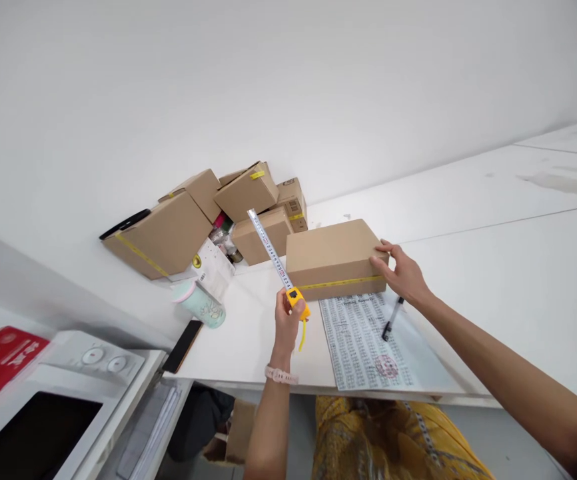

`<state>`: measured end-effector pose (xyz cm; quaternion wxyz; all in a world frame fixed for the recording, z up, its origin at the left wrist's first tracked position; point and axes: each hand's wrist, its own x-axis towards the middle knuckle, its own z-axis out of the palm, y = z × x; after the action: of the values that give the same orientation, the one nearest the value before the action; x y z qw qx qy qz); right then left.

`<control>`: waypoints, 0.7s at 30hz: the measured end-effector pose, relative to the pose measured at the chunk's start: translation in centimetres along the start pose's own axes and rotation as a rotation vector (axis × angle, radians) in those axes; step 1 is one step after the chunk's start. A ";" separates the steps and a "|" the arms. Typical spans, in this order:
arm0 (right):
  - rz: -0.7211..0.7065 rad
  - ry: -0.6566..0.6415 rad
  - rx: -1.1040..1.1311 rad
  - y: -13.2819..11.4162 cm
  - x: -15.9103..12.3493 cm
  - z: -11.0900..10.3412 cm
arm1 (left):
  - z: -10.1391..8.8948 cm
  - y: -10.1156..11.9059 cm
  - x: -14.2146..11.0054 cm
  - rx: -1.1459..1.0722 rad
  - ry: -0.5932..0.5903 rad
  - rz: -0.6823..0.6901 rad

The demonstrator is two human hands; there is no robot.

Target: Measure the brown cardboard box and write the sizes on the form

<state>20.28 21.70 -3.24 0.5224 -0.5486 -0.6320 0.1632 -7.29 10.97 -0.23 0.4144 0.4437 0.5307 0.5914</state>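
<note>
My left hand (288, 321) is closed round a yellow tape measure (297, 301). Its metal blade (268, 247) is pulled out, slanting up and away to the left, close to the left end of a cardboard box (336, 250). Whether blade and box touch, I cannot tell. A yellow strap hangs below the tape's case. The box lies closed, with a yellow strip along its front side. At its right end, my right hand (402, 272) grips the corner, thumb on the near edge and fingers on the far side. Under the box's front sticks out a printed sheet (358, 353).
A black pen (392, 320) lies on the sheet. Several cardboard boxes (248, 190) are piled against the wall at the left. A mint-coloured tumbler (201, 303) and a dark flat phone-like object (183, 345) are nearer. A microwave (43, 413) stands at the lower left.
</note>
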 end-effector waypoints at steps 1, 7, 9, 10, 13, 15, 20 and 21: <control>-0.025 0.037 -0.015 -0.9 0.0 -0.5 | 0.0 0.5 -0.8 0.030 -0.004 0.024; 0.078 0.067 0.456 -8.1 -0.1 -5.9 | -0.1 2.5 -6.7 0.436 -0.464 0.083; 0.084 0.065 0.553 -9.4 -0.5 -7.6 | 0.0 2.1 -7.8 0.545 -0.576 0.091; 0.088 0.088 0.548 -9.6 -0.7 -8.2 | 0.1 1.8 -8.1 0.597 -0.618 0.103; 0.120 0.179 0.478 -9.5 -1.9 -9.1 | 0.2 1.1 -8.2 0.711 -0.675 0.102; 0.121 0.187 0.487 -9.0 -3.3 -8.6 | 0.6 0.9 -7.9 0.717 -0.652 0.063; 0.012 -0.066 0.446 -7.7 -8.4 -4.7 | 2.7 1.4 -6.9 0.594 -0.628 0.041; -0.004 -0.113 0.427 -7.2 -9.3 -3.9 | 3.2 1.8 -6.5 0.575 -0.628 0.070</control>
<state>18.43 9.75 -0.58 0.5909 -0.4144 -0.6124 0.3226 -2.55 5.38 1.16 0.3949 0.7176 0.5066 0.2691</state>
